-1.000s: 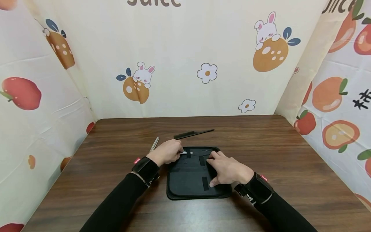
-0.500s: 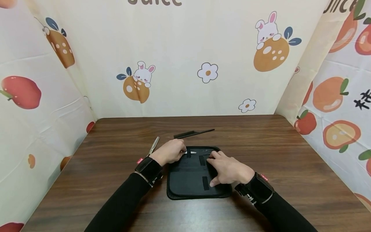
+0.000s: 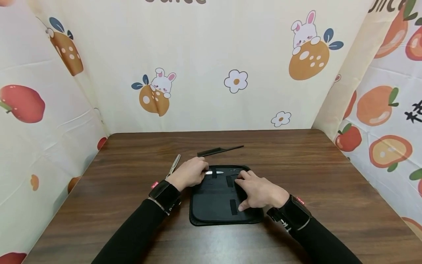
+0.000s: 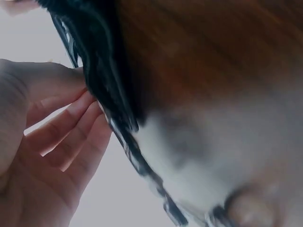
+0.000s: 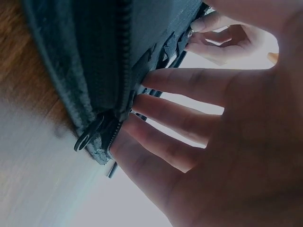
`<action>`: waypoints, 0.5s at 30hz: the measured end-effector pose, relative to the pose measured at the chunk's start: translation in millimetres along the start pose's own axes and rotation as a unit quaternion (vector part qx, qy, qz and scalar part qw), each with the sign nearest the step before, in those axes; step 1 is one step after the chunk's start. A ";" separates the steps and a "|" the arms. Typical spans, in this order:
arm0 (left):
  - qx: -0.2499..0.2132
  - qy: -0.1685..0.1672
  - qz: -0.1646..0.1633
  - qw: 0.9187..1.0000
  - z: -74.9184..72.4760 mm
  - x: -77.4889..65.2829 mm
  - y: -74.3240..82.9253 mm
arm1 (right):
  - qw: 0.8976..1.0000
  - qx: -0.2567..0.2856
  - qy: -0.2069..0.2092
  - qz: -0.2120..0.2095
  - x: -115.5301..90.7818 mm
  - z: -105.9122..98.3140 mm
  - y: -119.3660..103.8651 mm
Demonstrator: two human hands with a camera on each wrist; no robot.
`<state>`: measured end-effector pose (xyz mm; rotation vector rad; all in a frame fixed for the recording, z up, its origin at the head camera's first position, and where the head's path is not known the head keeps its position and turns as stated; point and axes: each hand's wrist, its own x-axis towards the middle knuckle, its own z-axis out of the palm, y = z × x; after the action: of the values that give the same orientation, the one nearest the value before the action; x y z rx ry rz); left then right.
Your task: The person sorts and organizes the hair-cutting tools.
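Note:
A black zip case (image 3: 211, 205) lies unfolded on the table, with elastic loops on its inner face. At its far left corner my left hand (image 3: 191, 173) pinches a slim silver pointed tool (image 3: 218, 172), whose tip passes through an elastic loop (image 3: 214, 173). The fingers cover the rest of that tool, so its kind does not show. My right hand (image 3: 260, 190) rests along the right side of the case, thumb and fingers spread apart. In the right wrist view its fairly straight fingers (image 5: 180, 113) touch the case beside the zipper (image 5: 124, 52).
Behind the case lies a black tail comb (image 3: 217, 151). Scissors with silver blades (image 3: 174, 165) lie left of the case, partly hidden by my left hand. Printed cloth (image 3: 204, 102) hangs around the brown wooden table (image 3: 132, 154).
My left hand shifted slightly right with the silver tool, then a little back left, and more of the tip now shows past the loop. My right hand stayed put.

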<state>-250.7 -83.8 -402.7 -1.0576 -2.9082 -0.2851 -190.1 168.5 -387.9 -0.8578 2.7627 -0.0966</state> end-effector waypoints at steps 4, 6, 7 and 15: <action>0.023 -0.007 -0.013 1.000 -5.1 -4.0 -2.7 | 1.000 -0.001 0.001 -0.001 -0.8 -1.4 0.7; 0.031 -0.016 -0.021 0.999 -7.6 -5.7 -4.9 | 1.000 -0.002 0.003 -0.002 -1.1 -2.0 0.7; 0.034 -0.020 -0.026 0.999 -8.1 -6.2 -6.5 | 1.000 -0.001 0.003 -0.002 -1.2 -2.2 0.7; -0.009 -0.038 -0.048 0.998 -10.3 -9.1 -15.1 | 1.000 0.004 0.002 -0.004 -0.8 -0.8 0.2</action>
<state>-253.7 -102.8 -395.9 -0.9519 -3.0360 -0.2810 -189.7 169.1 -386.9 -0.8691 2.7612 -0.1111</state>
